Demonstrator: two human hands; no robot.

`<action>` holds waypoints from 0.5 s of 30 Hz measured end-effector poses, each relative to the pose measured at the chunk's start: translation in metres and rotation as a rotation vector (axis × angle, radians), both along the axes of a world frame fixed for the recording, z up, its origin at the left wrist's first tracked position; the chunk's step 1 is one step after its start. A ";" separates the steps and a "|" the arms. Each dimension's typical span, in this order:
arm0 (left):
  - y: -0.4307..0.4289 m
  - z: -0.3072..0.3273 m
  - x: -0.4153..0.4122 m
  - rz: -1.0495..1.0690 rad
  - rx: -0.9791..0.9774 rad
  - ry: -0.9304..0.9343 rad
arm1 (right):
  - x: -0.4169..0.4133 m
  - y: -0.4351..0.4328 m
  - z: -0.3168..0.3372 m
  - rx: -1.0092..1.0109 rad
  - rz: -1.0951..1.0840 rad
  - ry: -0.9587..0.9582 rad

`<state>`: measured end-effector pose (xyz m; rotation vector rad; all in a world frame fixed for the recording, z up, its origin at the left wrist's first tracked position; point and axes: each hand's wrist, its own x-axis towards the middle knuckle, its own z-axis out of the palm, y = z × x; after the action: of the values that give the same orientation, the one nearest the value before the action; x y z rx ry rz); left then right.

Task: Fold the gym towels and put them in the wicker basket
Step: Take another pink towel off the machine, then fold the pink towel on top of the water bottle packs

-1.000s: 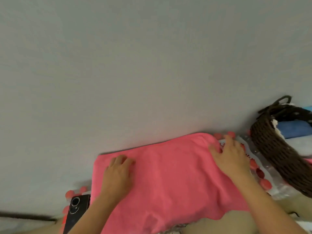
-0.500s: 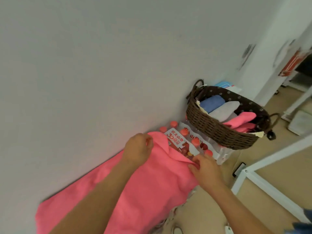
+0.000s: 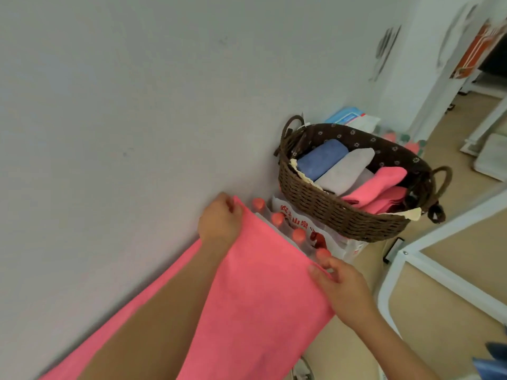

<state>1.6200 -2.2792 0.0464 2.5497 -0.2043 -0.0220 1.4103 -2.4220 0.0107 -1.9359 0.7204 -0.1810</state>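
The pink towel (image 3: 260, 297) runs off the bottom edge at 6 o'clock. The left forearm covers a strip of it, and it hides most of the bottle pack (image 3: 315, 237) beneath. Half a second ago its far edge sagged in a flap between the hands; now it runs straight and taut. The left hand (image 3: 220, 222) grips the corner by the wall, fingertips curled out of sight. The right hand (image 3: 343, 286), at its 4 o'clock, pinches the other corner. The wicker basket (image 3: 329, 209) sits at 2 o'clock of both hands, well apart from the towel, holding folded towels.
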 end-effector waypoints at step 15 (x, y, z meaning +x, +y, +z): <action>-0.064 -0.021 0.016 -0.019 -0.045 -0.007 | 0.013 -0.060 -0.025 -0.183 -0.250 0.112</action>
<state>1.6355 -2.3432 0.0255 2.5035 -0.2293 -0.0153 1.4238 -2.4822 -0.0147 -2.0370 1.0518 -0.3030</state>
